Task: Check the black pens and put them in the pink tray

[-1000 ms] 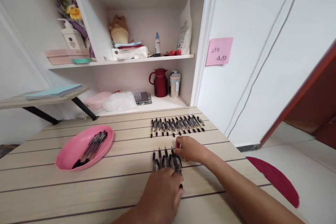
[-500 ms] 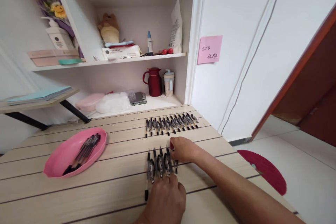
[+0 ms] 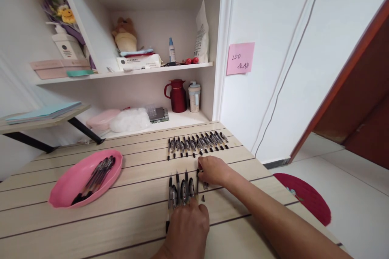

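A short row of black-gripped clear pens (image 3: 183,188) lies side by side on the wood-striped table, some tips pointing away from me. My left hand (image 3: 189,226) rests over the near ends of these pens with its fingers curled; what its fingertips hold is hidden. At the row's right end my right hand (image 3: 213,171) pinches a pen (image 3: 197,181) near its far end. A small dark piece (image 3: 203,198) lies on the table between my hands. Farther back, a longer row of similar pens (image 3: 196,144) runs across the table.
At left, a pink bowl (image 3: 62,188) holds several more pens. A small raised stand (image 3: 69,113) carries papers behind it. Beyond the table's back edge are shelves (image 3: 179,66) with a red jug (image 3: 178,96) and a cup (image 3: 194,98). A wall stands to the right.
My left hand has shifted slightly left and down along the pens. The small dark piece now shows apart from my hands. My right hand stays at the row's right end.
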Action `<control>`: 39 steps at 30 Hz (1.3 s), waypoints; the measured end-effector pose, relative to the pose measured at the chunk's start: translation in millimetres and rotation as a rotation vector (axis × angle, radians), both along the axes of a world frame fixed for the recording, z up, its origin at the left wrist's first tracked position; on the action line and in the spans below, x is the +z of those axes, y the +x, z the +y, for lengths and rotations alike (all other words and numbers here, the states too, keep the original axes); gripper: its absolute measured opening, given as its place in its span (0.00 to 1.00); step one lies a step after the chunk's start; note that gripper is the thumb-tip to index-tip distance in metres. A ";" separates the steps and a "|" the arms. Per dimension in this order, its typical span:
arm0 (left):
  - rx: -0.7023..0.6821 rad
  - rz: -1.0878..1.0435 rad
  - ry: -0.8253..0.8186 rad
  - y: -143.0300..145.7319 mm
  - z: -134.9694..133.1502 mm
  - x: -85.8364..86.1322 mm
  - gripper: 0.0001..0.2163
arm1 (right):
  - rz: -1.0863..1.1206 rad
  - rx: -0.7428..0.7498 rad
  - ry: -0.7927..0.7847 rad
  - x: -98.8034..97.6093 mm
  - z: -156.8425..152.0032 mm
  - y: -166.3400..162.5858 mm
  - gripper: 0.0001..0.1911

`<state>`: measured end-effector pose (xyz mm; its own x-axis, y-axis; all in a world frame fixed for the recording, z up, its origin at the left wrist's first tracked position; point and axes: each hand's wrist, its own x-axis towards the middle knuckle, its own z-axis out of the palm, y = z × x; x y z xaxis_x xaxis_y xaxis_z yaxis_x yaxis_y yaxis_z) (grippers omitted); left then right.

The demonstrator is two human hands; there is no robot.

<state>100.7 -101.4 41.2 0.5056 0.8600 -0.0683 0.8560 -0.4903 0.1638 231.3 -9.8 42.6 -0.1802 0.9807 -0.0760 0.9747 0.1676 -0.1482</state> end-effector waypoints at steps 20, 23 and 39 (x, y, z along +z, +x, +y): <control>0.690 -1.489 -0.236 -115.9 81.7 32.5 0.08 | 0.030 0.371 -0.183 20.0 -22.8 -4.4 0.07; 0.751 -1.816 -0.464 -123.9 87.3 23.5 0.08 | 0.053 0.374 -0.210 16.4 -23.0 -9.3 0.05; 0.756 -1.840 -0.901 -88.5 74.5 -7.5 0.08 | 1.515 0.055 -0.037 14.2 13.9 19.7 0.15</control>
<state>12.2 -26.9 33.8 0.1343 0.8954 -0.4246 -0.5425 0.4250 0.7246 251.0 4.1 56.8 -0.1434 0.9722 0.1853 -0.1044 0.1714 -0.9797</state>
